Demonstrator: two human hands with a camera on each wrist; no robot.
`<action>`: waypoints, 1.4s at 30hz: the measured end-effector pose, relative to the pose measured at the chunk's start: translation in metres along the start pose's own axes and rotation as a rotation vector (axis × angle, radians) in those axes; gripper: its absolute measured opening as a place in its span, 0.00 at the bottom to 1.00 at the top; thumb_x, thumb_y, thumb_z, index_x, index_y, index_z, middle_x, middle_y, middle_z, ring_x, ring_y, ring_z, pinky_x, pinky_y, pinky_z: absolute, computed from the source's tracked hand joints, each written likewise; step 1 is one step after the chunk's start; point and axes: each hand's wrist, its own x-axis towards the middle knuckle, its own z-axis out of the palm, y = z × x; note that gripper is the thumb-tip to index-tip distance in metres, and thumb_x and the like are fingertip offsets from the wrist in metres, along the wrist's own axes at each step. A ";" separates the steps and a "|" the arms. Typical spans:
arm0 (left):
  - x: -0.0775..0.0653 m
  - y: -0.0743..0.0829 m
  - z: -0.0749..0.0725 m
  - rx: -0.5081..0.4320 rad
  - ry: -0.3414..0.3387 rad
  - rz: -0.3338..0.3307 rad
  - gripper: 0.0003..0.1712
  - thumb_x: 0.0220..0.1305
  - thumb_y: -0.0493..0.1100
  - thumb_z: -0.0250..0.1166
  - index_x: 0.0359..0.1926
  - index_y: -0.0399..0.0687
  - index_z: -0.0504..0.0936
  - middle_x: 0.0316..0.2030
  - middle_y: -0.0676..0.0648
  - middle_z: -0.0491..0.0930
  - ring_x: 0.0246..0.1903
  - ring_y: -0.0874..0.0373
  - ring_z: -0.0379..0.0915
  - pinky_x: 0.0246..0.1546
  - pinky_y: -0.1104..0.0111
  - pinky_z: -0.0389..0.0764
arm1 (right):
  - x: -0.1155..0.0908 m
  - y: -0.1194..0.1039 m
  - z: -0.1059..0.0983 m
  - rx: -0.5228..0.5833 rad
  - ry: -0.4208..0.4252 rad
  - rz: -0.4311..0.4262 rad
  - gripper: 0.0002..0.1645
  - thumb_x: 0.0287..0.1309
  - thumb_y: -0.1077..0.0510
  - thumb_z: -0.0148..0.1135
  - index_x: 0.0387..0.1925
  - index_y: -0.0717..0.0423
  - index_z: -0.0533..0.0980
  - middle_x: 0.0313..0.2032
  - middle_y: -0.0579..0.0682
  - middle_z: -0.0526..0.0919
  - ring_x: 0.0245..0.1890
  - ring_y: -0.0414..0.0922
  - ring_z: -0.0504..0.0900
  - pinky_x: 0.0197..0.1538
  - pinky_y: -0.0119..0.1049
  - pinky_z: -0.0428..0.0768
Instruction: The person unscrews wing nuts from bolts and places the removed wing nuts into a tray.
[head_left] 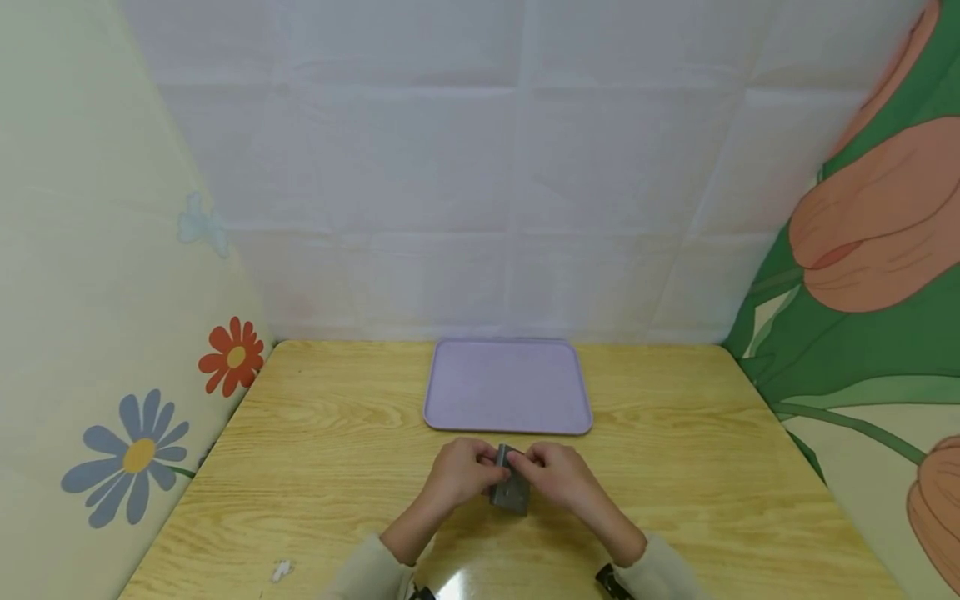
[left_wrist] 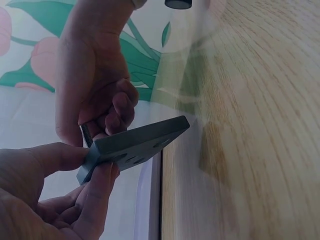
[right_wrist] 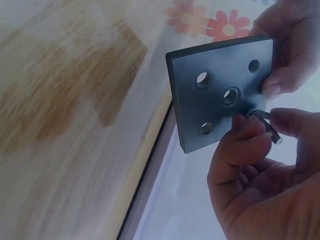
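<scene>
While both sleeves run off the lower edge of the head view, a dark fitting beside the right cuff is likewise cut short. Scrap: white, lower left, too small to identify. Left hand: thumb and fingers clamped on one edge of the plate. Right hand: thumb and forefinger pinched on a screw, remaining fingers curled in. Plate: grey, square, tilted, held above the table; four holes visible, the middle one threaded, the corner by the screw covered by fingers. Screw: threaded; whether its inner end sits in a hole cannot be told. Tray: lilac, flat on the table beyond the hands, only its edge in the wrist views. White cloth: creased, upright behind the table. Floral cloths: either side, cut off by the frame.
</scene>
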 end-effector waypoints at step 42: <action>0.000 -0.001 0.005 -0.173 -0.050 -0.050 0.11 0.53 0.34 0.71 0.37 0.31 0.85 0.27 0.45 0.86 0.23 0.56 0.83 0.25 0.65 0.85 | -0.004 0.014 -0.003 -0.004 0.024 -0.371 0.11 0.56 0.67 0.67 0.41 0.56 0.77 0.32 0.43 0.76 0.28 0.32 0.71 0.30 0.28 0.74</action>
